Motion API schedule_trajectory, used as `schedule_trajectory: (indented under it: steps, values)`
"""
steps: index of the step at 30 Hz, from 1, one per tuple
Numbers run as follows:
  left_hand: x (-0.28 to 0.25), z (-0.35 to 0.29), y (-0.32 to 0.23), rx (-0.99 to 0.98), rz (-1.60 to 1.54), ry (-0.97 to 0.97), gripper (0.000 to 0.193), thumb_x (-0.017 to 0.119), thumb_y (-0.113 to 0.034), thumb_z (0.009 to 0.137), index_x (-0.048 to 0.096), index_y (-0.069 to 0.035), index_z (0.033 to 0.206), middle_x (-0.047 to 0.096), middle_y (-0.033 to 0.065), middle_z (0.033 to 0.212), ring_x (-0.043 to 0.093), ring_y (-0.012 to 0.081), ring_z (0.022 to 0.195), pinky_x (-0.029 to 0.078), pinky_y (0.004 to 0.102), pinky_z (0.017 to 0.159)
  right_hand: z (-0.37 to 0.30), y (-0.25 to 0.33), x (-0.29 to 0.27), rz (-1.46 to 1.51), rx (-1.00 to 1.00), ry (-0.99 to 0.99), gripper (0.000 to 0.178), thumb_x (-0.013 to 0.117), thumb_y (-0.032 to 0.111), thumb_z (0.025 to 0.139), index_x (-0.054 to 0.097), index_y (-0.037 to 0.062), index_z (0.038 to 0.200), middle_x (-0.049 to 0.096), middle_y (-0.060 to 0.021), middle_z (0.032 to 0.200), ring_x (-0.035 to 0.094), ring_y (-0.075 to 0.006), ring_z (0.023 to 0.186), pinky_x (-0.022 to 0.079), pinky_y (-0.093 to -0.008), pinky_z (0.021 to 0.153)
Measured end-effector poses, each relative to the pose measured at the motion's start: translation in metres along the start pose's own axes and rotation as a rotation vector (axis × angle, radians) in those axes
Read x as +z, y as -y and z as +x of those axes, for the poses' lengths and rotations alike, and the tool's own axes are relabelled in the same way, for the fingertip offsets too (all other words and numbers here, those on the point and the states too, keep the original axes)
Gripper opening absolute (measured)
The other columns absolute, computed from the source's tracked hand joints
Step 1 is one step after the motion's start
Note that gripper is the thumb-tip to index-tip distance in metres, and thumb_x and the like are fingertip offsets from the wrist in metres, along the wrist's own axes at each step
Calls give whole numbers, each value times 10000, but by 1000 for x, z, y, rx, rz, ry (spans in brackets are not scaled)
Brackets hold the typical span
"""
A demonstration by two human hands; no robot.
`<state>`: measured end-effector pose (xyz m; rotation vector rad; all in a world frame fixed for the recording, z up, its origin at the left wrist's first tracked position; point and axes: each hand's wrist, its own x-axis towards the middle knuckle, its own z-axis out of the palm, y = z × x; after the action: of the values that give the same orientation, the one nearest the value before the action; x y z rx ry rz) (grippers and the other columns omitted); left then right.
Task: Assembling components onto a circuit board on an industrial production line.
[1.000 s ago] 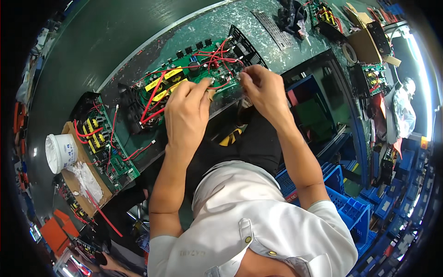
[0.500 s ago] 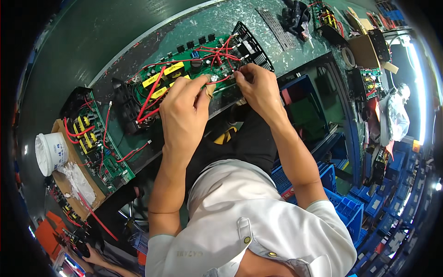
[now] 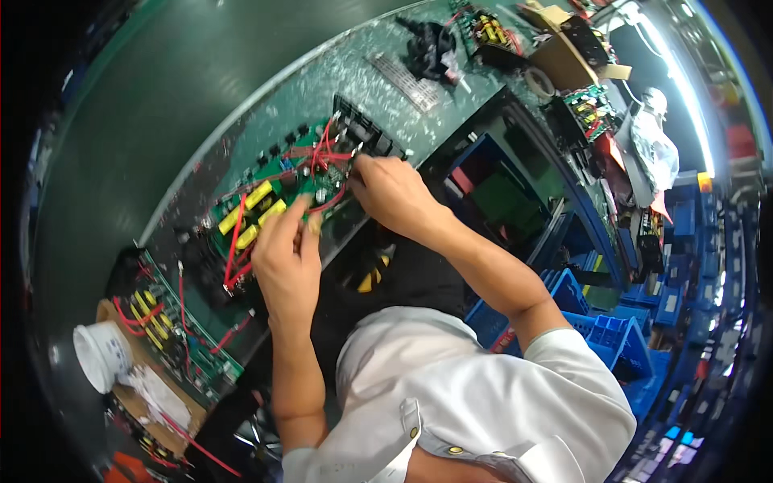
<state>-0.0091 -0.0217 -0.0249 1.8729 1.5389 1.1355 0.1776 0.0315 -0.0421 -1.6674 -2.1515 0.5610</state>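
A long green circuit board [image 3: 302,189] lies on the bench with yellow-wrapped transformers [image 3: 259,196], dark capacitors and a tangle of red wires [image 3: 320,157] on it. My right hand [image 3: 396,193] is at the board's right end, thumb and forefinger closed on a red wire; its tip is hidden by the fingers. Over the near edge, beside the transformers, my left hand [image 3: 287,262] has its thumb and forefinger a little apart, slightly blurred, with nothing seen between them. Behind the right fingers stands a black slotted end panel [image 3: 366,125].
Another circuit board [image 3: 173,326] lies at the left, beside a white tub [image 3: 103,356] and a cardboard tray [image 3: 181,435]. A perforated strip [image 3: 405,80] and black cloth [image 3: 431,50] lie farther back. Blue crates [image 3: 608,342] stand at my right.
The whole view has shifted and turned, so the bench sits lower and farther left. My left fingertips have parted slightly and drawn back toward the board's near edge. My right hand stays at the wire.
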Motion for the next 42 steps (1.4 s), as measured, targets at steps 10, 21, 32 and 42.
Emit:
schedule_trajectory:
  steps: [10,21,32,42]
  values:
    - [-12,-15,-19,1,-116,120,318,695,-2,860,635,1,1172,589,87,835,588,164,672,501,284,595,133,-194,-144,-221,404,-254,485,798,389,747,715,-36,966,705,-157,774,680,-241,670,523,-366,646]
    - [-12,-4,-33,19,-2,154,266,686,11,845,674,31,1109,642,78,907,597,137,728,487,260,677,63,-170,-119,1541,326,-471,239,775,83,831,591,45,980,592,-20,702,579,-105,550,478,-206,479]
    - [10,26,-29,92,25,181,225,698,-32,865,670,33,1078,661,100,940,618,153,744,501,273,671,-41,-117,-66,1973,359,-521,216,711,236,906,605,53,949,647,-115,868,588,-136,659,454,-203,506]
    - [6,28,-21,251,156,97,236,711,-23,826,695,-21,1062,615,114,987,605,237,798,492,336,719,-49,-91,-51,1659,426,-809,292,685,284,937,638,-4,917,652,-90,733,591,-131,550,445,-204,469]
